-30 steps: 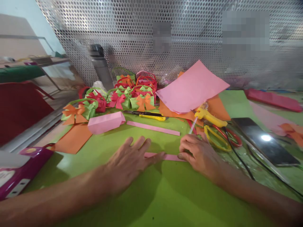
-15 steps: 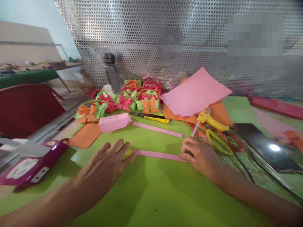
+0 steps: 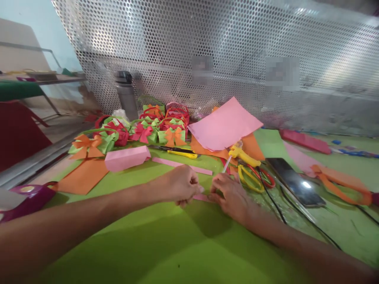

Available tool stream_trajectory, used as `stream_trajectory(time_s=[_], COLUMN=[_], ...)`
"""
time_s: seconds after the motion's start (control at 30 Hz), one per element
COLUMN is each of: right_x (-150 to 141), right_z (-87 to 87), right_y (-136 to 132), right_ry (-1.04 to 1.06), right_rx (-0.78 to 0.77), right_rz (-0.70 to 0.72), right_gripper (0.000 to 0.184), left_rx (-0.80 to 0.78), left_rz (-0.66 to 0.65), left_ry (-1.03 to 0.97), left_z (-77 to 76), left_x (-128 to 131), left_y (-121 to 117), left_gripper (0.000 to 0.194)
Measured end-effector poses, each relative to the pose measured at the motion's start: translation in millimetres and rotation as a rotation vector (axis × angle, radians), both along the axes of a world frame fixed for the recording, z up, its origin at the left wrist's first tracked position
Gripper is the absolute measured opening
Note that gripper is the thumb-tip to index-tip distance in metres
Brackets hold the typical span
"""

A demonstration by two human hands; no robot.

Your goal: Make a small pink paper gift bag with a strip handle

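Observation:
Over the middle of the green table, my left hand (image 3: 180,185) is closed, its fingertips pinching at a narrow pink paper strip (image 3: 201,197). My right hand (image 3: 231,196) has its fingers curled and closed on the strip's right end, low at the table. Only a short piece of the strip shows between the hands; my left hand covers the rest. Just behind lies a second pink strip (image 3: 201,170), partly hidden by my left hand. A folded pink paper box (image 3: 127,158) rests to the left of it.
Small paper baskets with bows (image 3: 142,132) stand at the back left beside a grey bottle (image 3: 126,98). A yellow cutter (image 3: 182,154), pink sheets (image 3: 226,124), a yellow glue gun (image 3: 244,155), scissors (image 3: 251,179) and a phone (image 3: 293,181) surround the hands.
My left hand has moved right from the strip's left end and closed, now near my right hand. My right hand stays at the right end. The view has turned right.

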State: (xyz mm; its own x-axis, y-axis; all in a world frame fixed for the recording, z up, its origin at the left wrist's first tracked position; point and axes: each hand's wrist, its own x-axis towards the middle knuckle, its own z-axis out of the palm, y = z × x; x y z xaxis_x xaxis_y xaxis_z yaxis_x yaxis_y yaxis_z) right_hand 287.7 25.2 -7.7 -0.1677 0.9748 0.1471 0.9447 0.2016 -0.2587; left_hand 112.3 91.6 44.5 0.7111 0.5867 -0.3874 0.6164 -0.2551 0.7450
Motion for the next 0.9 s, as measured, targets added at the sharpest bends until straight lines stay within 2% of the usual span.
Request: stream_trajectory(time_s=[0.1,0.27,0.57,0.73,0.9], right_x=[0,-1,2,6,4], right_z=[-2.0,-0.9,-5.1,-9.8,-7.3], right_y=[0,-2,-1,1,0], right_ry=[-0.001,0.004,0.099,0.117,0.084], right_rx=[0.01,-0.012,-0.03,0.0,-0.014], right_rz=[0.008,-0.006,-0.027,-0.012,-0.03], right_gripper=[0.01,0.009,0.012,0.013,0.012], left_rx=[-0.14,-0.243,-0.256,-0.256,-0.274], left_rz=[0.003,0.054,0.097,0.095,0.108], left_ry=[0.156,0.302,0.412,0.389,0.378], left_z=[-13.0,-12.7,-4.8,-3.5,-5.3], left_x=[8,17,24,23,19], left_y=[7,15,13,12,13], left_gripper=[0.031,0.037,0.035,0.034,0.029])
